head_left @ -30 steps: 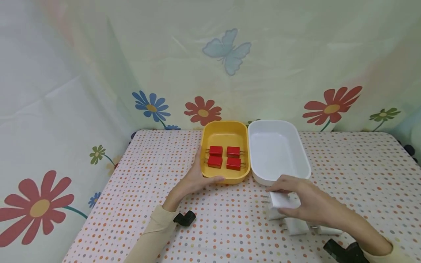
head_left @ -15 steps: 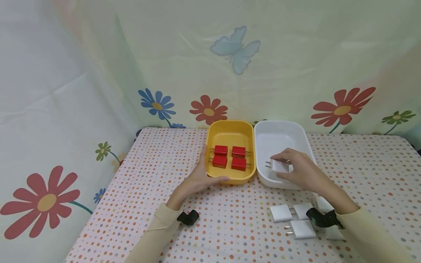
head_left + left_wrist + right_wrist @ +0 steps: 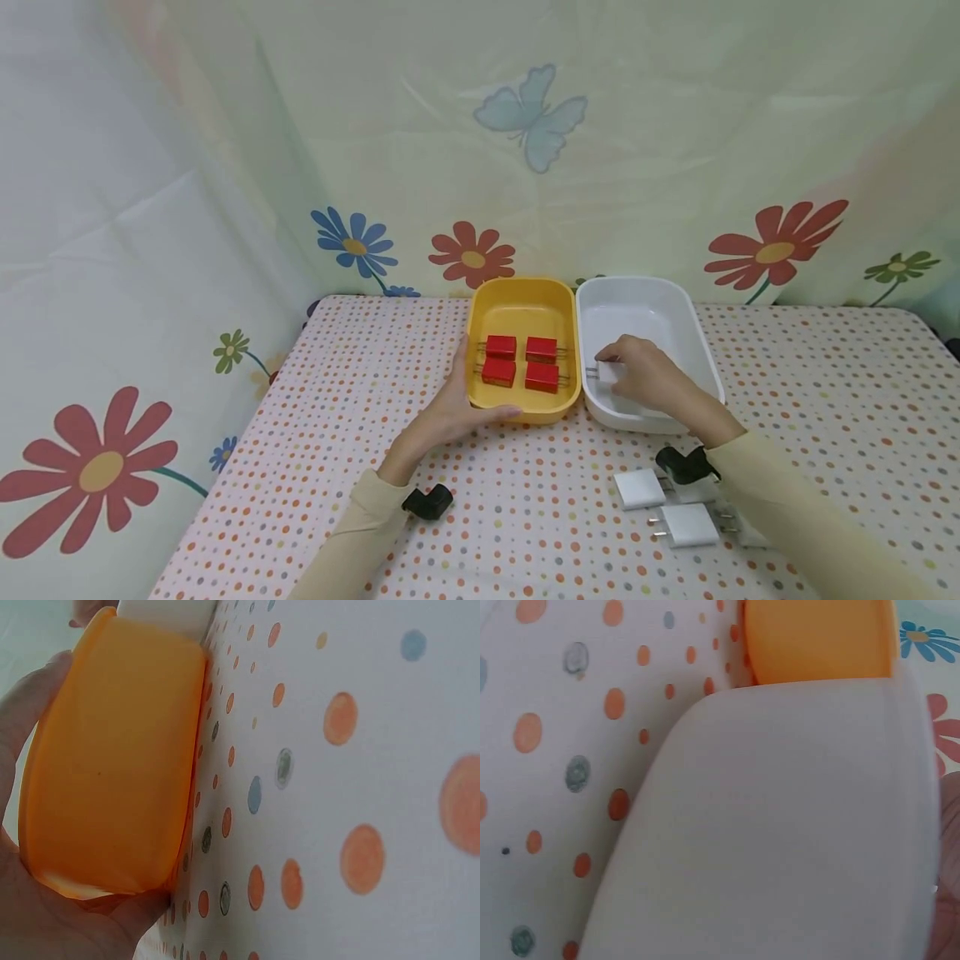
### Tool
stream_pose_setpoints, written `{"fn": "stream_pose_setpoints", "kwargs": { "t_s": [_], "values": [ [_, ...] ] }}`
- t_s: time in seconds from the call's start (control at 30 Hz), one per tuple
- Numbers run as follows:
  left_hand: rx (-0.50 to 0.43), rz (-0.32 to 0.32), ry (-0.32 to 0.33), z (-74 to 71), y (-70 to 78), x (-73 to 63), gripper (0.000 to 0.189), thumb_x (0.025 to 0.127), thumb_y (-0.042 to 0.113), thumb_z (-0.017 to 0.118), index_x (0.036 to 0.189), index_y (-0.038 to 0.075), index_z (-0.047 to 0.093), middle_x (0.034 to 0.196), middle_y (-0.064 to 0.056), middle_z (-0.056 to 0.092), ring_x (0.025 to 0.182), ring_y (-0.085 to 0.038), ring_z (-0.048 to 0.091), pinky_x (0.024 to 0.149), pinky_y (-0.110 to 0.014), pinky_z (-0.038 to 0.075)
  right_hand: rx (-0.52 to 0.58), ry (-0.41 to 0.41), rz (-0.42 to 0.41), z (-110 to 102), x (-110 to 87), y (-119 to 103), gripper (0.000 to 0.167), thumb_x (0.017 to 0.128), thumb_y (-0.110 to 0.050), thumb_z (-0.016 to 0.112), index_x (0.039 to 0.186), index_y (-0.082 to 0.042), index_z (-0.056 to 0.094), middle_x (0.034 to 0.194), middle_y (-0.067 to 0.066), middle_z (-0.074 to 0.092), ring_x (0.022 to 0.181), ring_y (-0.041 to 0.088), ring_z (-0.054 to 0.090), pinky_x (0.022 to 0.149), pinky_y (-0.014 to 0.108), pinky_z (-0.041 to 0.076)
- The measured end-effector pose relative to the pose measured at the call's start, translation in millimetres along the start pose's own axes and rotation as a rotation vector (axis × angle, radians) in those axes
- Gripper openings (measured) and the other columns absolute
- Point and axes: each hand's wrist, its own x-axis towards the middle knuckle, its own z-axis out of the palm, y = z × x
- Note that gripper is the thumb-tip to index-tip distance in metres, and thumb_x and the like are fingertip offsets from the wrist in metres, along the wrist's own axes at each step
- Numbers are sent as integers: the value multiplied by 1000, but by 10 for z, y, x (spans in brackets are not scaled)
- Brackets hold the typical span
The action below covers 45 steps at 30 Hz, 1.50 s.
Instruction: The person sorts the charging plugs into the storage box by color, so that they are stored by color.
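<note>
In the head view, my left hand point(image 3: 442, 408) holds the front left corner of the yellow container point(image 3: 525, 292), fingers along its left side and thumb across its front. Several red plug chargers point(image 3: 498, 372) with metal prongs lie inside it. My right hand point(image 3: 651, 379) reaches into the white container point(image 3: 701, 354) and pinches a white plug charger point(image 3: 609, 372), prongs pointing left. Fingers partly cover this charger. In the right wrist view the white container's wall point(image 3: 780, 825) hides most of the hand. The left wrist view shows the yellow container's outer wall point(image 3: 112, 757) within the left hand's grasp.
Several more white plug chargers point(image 3: 692, 525) lie on the dotted tablecloth point(image 3: 525, 517) in front of the white container, some partly covered by the right forearm. Both containers stand side by side near the back edge, before a flowered curtain point(image 3: 637, 167).
My right hand has lifted a white charger from the group on the table, carried it into the white container and moved it to the left there. My left hand stays at the yellow container.
</note>
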Motion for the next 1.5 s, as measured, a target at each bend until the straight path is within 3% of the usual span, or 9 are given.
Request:
{"fn": "stream_pose_setpoints", "kwargs": {
  "t_s": [0.33, 0.9, 1.17, 1.4, 1.5],
  "values": [
    [2, 14, -10, -13, 12, -28, 132, 84, 33, 89, 167, 19, -12, 173, -10, 14, 155, -29, 25, 122, -58, 28, -21, -12, 33, 143, 17, 63, 40, 81, 14, 77, 120, 15, 68, 110, 24, 69, 110, 44, 64, 100, 58, 51],
    [23, -22, -1, -14, -23, -26, 133, 83, 35, 90, 167, 17, -12, 174, -9, 13, 156, -30, 25, 122, -58, 29, -39, -23, 61, 167, 45, 53, 40, 81, 14, 78, 120, 14, 69, 108, 23, 68, 107, 41, 65, 100, 56, 53],
    [10, -11, 4, -2, -24, -26, 133, 84, 34, 90, 167, 17, -12, 174, -10, 13, 156, -29, 24, 123, -57, 28, -48, -10, 35, 142, 46, 60, 42, 79, 11, 82, 119, 14, 69, 107, 23, 69, 104, 39, 66, 98, 54, 55],
    [-2, 39, -10, -13, -27, -31, 134, 83, 35, 90, 167, 17, -12, 174, -13, 12, 156, -30, 24, 123, -55, 28, -27, 35, 1, 6, -108, -76, 42, 81, 7, 83, 119, 13, 70, 110, 24, 66, 107, 42, 64, 94, 55, 56],
    [15, 27, -6, -22, -16, -34, 134, 83, 36, 90, 167, 17, -13, 174, -12, 12, 156, -30, 24, 123, -55, 28, -32, 64, -19, -54, -263, -205, 42, 82, 4, 84, 121, 11, 70, 114, 23, 64, 109, 42, 63, 94, 54, 57]
  ]
}}
